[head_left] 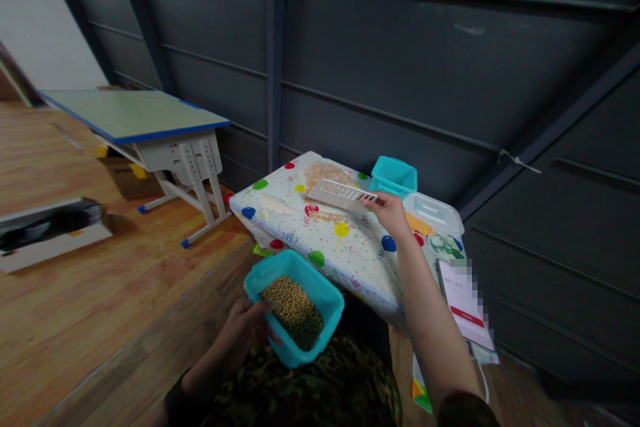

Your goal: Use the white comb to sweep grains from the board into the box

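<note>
My left hand [245,327] grips the near left side of a teal plastic tub [325,283], thumb over the rim. Tan round beans [290,300] fill part of this tub, with darker ones at its near end. The tub is in front of the table, close to my body. My right hand [390,210] pinches one end of a white slotted plastic piece [340,197] above the tabletop. Small orange-tan grains [323,173] are spread on the cloth behind and below that piece, partly hidden by it.
A balloon-print cloth covers the table [280,227]. At its far right stand another teal tub [395,177] and a clear lid [435,213]. A tablet [465,300] with a cable lies at the right edge. A desk [140,113] and a box [55,230] are left.
</note>
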Motion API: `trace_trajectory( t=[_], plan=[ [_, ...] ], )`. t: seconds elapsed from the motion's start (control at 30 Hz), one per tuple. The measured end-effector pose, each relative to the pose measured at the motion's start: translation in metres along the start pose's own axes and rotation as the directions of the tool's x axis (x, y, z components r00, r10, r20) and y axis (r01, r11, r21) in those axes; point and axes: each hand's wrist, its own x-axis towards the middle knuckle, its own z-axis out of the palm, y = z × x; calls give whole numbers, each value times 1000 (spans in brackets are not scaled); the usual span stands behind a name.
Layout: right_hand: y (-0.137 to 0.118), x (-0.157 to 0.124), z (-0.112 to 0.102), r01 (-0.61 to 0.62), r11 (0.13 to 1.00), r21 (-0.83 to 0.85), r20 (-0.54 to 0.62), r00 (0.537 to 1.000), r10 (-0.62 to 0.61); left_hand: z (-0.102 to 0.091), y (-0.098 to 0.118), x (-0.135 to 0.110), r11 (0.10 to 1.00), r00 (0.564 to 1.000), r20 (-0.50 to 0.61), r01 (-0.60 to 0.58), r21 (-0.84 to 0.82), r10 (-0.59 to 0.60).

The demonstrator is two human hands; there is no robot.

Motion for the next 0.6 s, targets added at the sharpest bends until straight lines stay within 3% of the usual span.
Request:
trace_trajectory(
  t=[0.13, 0.23, 0.33, 0.4, 0.47, 0.6],
  plan=[
    [-18, -42, -14, 10, 995, -98, -188, 982, -29, 1, 4, -3, 1000, 1000, 6, -7, -25, 7],
    [-25, -97, -23, -30, 970, -240, -407, 910, -73, 0, 5, -4, 1000, 1000, 8, -12, -19, 12],
    [-26, -149, -24, -128, 890, -438, -524, 841, -136, -2, 4, -4, 1000, 1000, 2, -12, -5, 12],
    [-25, -173, -19, -159, 824, -543, -542, 817, -200, -2, 4, -3, 1000, 1000, -10, -7, 9, 7],
    [-25, -186, -10, -164, 742, -650, -505, 823, -260, -1, 4, -3, 1000, 1000, -16, 5, 19, -5],
    [-25, -190, 13, -112, 628, -770, -414, 837, -358, 0, 4, -2, 1000, 1000, -18, 24, 0, -24]
  ],
)
